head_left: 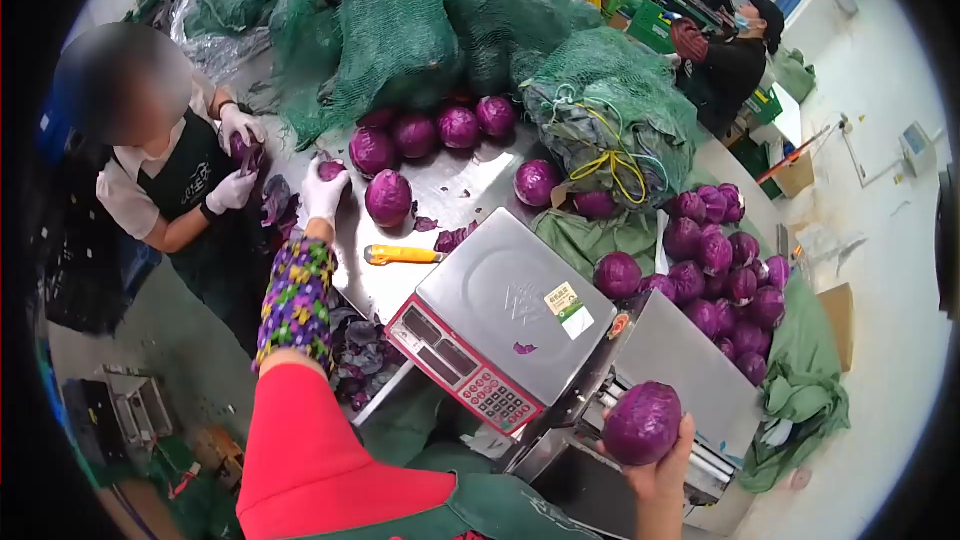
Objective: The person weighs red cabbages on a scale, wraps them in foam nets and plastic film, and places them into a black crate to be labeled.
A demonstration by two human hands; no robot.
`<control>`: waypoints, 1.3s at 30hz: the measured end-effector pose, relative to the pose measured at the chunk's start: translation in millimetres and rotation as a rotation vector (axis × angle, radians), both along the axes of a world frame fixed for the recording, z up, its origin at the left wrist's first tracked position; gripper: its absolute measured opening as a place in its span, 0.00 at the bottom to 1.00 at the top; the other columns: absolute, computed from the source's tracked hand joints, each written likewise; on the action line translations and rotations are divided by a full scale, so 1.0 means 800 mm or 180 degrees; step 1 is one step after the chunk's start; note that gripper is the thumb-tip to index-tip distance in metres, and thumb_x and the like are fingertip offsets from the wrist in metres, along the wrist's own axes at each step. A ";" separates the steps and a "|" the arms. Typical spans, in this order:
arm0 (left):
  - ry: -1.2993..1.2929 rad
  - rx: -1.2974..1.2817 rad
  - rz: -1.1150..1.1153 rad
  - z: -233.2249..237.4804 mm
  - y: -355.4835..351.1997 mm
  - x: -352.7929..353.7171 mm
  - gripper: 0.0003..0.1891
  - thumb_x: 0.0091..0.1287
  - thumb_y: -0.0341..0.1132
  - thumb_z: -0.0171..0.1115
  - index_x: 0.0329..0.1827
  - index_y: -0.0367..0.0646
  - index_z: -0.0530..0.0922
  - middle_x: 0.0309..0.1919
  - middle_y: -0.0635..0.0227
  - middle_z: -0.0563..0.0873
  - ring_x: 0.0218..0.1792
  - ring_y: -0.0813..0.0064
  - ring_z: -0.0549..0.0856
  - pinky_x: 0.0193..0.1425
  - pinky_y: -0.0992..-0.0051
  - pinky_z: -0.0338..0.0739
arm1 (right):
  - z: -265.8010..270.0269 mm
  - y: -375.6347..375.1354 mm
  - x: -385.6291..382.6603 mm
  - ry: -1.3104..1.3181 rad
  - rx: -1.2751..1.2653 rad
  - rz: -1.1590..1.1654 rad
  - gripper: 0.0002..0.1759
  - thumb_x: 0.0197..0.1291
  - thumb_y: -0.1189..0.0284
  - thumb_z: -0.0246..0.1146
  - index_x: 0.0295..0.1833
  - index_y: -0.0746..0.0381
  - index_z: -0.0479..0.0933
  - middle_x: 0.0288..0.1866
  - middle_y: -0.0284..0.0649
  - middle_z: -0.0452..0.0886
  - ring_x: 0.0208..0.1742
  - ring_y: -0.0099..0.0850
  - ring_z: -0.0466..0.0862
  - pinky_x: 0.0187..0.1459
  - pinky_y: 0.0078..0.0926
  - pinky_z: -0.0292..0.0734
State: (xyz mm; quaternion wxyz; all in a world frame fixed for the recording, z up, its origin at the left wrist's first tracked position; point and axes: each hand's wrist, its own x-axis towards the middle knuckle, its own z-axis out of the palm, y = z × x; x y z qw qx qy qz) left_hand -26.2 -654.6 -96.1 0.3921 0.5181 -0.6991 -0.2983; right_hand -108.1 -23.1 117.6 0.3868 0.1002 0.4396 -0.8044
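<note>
My right hand [668,470], bare, is wrapped around a whole red cabbage [642,423], holding it over the metal-and-roller machine [690,370] at the lower right. On the far left of the steel table [455,180], my white-gloved left hand [324,196] closes on another red cabbage [331,170], which its fingers partly cover. Beside that hand sits a whole red cabbage [388,198]. An orange utility knife [402,254] lies nearby with torn purple leaves [455,238]. The scale [500,290] carries a printed label [570,310] and a leaf scrap.
Green mesh sacks [390,30] fill the back of the table. A pile of red cabbages [725,280] lies on green cloth at right. A co-worker [190,160] at left holds a cabbage in gloved hands. Discarded leaves [360,350] gather below the table edge. Another person [730,60] stands behind.
</note>
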 end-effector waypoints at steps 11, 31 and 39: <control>0.2328 0.2737 -0.2844 0.228 0.368 -0.059 0.33 0.65 0.34 0.64 0.72 0.46 0.62 0.61 0.64 0.74 0.62 0.68 0.75 0.67 0.65 0.71 | 0.017 0.078 -0.048 0.0534 -0.0185 -0.0231 0.39 0.61 0.49 0.62 0.72 0.55 0.59 0.69 0.46 0.66 0.67 0.48 0.71 0.55 0.57 0.78; -0.0578 -0.2655 -0.4149 0.252 0.866 -0.217 0.39 0.55 0.56 0.68 0.71 0.57 0.67 0.66 0.54 0.72 0.66 0.48 0.68 0.70 0.48 0.57 | -0.051 0.313 -0.203 0.3053 0.3067 0.1028 0.57 0.49 0.42 0.64 0.74 0.67 0.51 0.67 0.69 0.62 0.66 0.58 0.69 0.67 0.44 0.65; -0.1495 -0.2770 -0.4927 0.265 0.889 -0.216 0.44 0.48 0.62 0.66 0.70 0.56 0.69 0.66 0.58 0.72 0.68 0.53 0.67 0.74 0.48 0.47 | -0.076 0.562 -0.313 0.2902 0.5500 -0.0013 0.15 0.55 0.64 0.58 0.43 0.57 0.85 0.55 0.51 0.79 0.63 0.55 0.72 0.57 0.43 0.74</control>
